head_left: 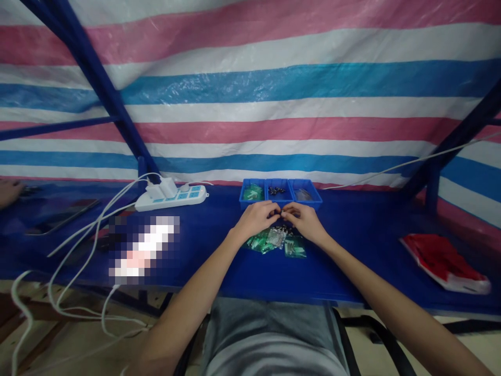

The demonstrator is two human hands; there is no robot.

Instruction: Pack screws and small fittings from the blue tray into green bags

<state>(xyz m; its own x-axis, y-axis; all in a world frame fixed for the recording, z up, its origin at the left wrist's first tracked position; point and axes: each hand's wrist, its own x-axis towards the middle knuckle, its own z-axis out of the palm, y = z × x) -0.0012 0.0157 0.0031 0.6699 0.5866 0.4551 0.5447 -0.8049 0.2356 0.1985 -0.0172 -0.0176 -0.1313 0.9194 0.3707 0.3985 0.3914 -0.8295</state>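
Observation:
My left hand and my right hand meet fingertip to fingertip just in front of a blue three-compartment tray. Both are closed in a pinch around something small and dark, too tiny to name. Under and in front of my fingers lie green plastic packets, clear packets with silvery contents and a small bag of metal pins. Loose dark-and-silver pieces lie beside them, partly covered by my hand. In the tray, green packets, small dark parts and clear pieces occupy separate compartments.
A white power strip with plugs and trailing white cables stands left of the tray. Nearer lies a blurred-out bright object. A red-and-white package rests at right. Another person's hand shows at far left.

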